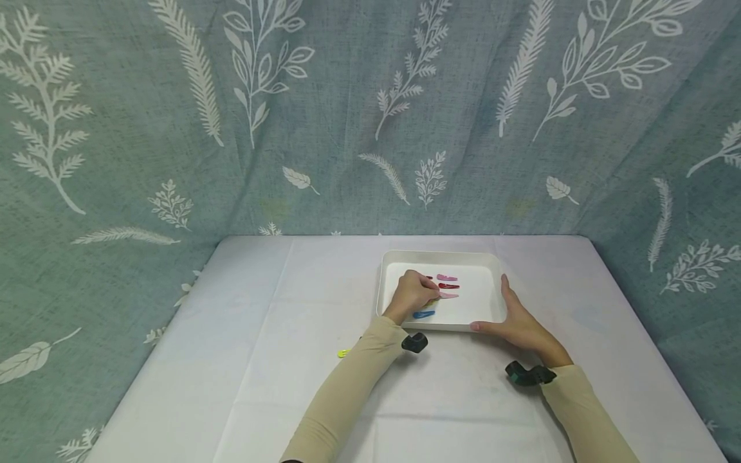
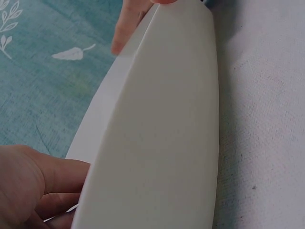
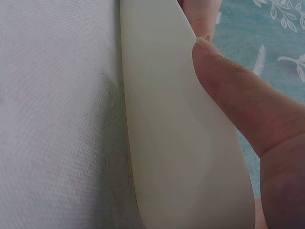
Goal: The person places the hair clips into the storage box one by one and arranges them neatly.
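Observation:
A shallow white tray [image 1: 475, 315] lies on the table with several hair clips in it. My left hand [image 1: 413, 292] reaches over its front wall, fingertips pinching the wide end of a pale pink hair clip [image 1: 449, 296]. Just behind that lie a red hair clip [image 1: 449, 286] and a pinker one [image 1: 447, 278]; another dark red clip [image 1: 429, 277] is partly covered by the fingers. Near the front wall is a blue hair clip [image 1: 424, 314]. My right hand [image 1: 518, 325] holds the tray's front right corner, its thumb [image 3: 224, 71] against the front wall.
A yellow-green hair clip [image 1: 343, 353] lies on the white-covered table [image 1: 451, 399], partly hidden by the left sleeve. Leaf-patterned blue-green cloth [image 1: 347, 128] hangs behind the table and at both sides. Each wrist wears a dark camera.

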Tool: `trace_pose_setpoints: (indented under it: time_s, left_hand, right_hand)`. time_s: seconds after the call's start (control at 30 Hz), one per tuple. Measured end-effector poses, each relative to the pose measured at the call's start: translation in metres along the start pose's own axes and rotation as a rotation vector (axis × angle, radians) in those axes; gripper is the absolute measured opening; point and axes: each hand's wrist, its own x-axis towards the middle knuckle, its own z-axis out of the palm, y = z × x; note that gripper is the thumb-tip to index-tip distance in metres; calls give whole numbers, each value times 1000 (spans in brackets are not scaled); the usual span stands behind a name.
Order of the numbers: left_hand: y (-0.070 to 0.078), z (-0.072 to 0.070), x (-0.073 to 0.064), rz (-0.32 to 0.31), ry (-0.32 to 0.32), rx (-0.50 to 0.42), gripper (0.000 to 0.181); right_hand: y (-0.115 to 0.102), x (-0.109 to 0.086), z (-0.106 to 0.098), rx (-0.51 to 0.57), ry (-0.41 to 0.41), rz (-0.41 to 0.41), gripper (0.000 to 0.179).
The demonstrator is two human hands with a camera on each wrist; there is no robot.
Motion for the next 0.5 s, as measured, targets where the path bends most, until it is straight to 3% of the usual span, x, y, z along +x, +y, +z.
trace_pose_setpoints:
  time_s: [0.5]
  left_hand:
    - [-1,0,3,10,-3,11,7]
  right_hand:
    - [1,1,1,-4,4,2,144]
